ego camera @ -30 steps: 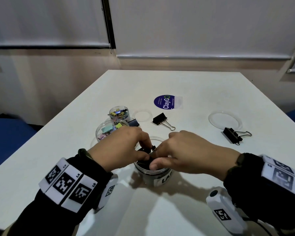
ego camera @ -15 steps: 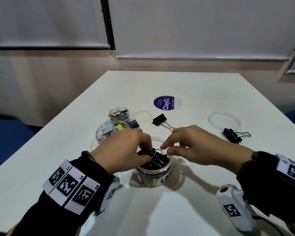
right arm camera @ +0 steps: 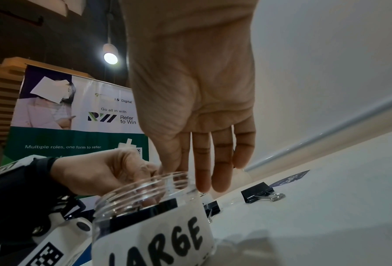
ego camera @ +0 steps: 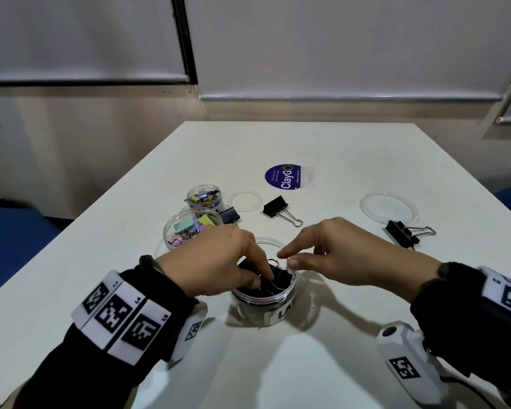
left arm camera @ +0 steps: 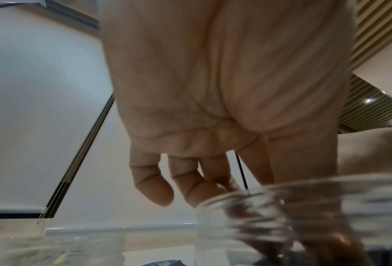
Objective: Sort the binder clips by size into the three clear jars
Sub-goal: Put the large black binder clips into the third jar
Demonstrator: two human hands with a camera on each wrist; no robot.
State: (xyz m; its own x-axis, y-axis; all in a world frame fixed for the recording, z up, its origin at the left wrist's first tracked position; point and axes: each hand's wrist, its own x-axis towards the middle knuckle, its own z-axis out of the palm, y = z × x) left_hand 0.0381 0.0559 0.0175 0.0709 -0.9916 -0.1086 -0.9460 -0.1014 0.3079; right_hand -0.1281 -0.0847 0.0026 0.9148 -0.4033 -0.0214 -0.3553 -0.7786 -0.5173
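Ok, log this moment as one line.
step: filling LARGE jar | left hand: fingers in jar on black clips | right hand: open, empty | loose clips: three

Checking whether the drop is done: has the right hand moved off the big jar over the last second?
Yes. The right hand has drawn back to the right, from over the big jar toward its right rim, fingers open and empty.
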